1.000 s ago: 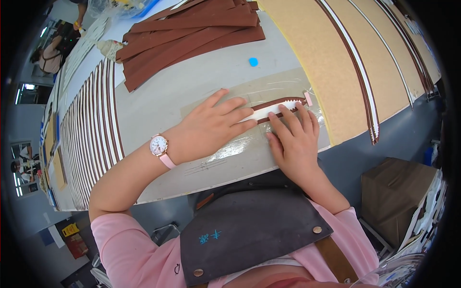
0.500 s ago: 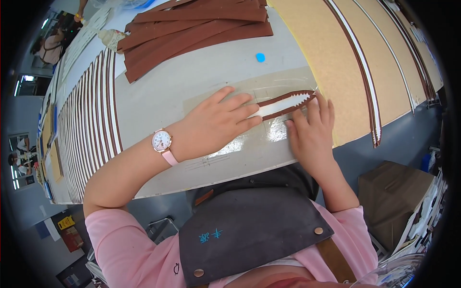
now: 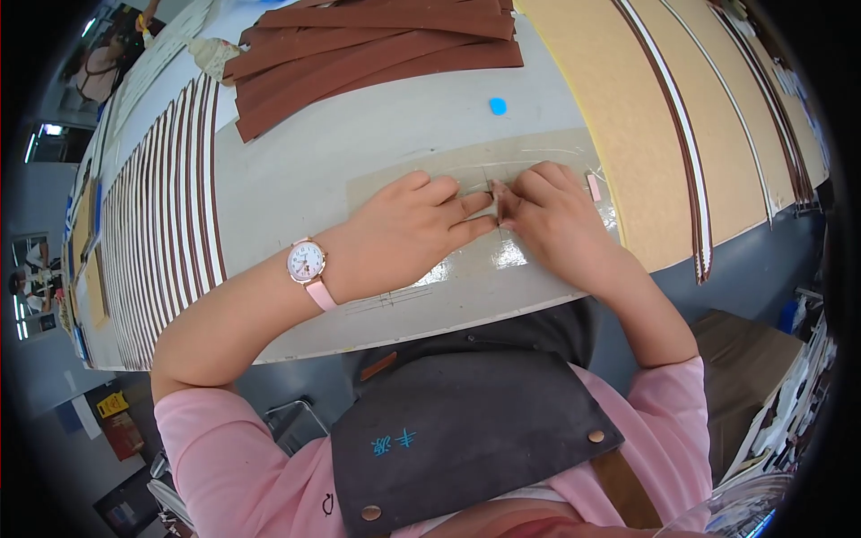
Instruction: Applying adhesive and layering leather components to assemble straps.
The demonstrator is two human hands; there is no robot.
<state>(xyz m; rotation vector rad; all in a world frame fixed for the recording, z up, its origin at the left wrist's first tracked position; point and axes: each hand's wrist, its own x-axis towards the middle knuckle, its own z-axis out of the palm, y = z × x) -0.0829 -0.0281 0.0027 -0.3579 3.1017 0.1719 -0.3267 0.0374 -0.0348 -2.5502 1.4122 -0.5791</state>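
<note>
My left hand (image 3: pixel 408 229) lies flat on a glossy see-through mat (image 3: pixel 395 184) on the grey table, its fingers stretched toward the right. It wears a pink wristwatch (image 3: pixel 307 264). My right hand (image 3: pixel 552 220) rests beside it with fingers curled down, and the fingertips of both hands meet at the mat's middle. A small pale end of a strip (image 3: pixel 594 186) pokes out past my right hand. The rest of the strip is hidden under the hands.
A stack of long brown strips (image 3: pixel 359 45) lies at the table's far side, with a small blue piece (image 3: pixel 498 106) near it. Many brown-and-white strips (image 3: pixel 157 224) lie in rows at left. A tan board (image 3: pixel 628 117) carries several strips at right. A cardboard box (image 3: pixel 744 359) stands below right.
The brown strip with a white edge, seen between the hands earlier, is now covered. My right hand slid left and curled until its fingertips met those of my left hand.
</note>
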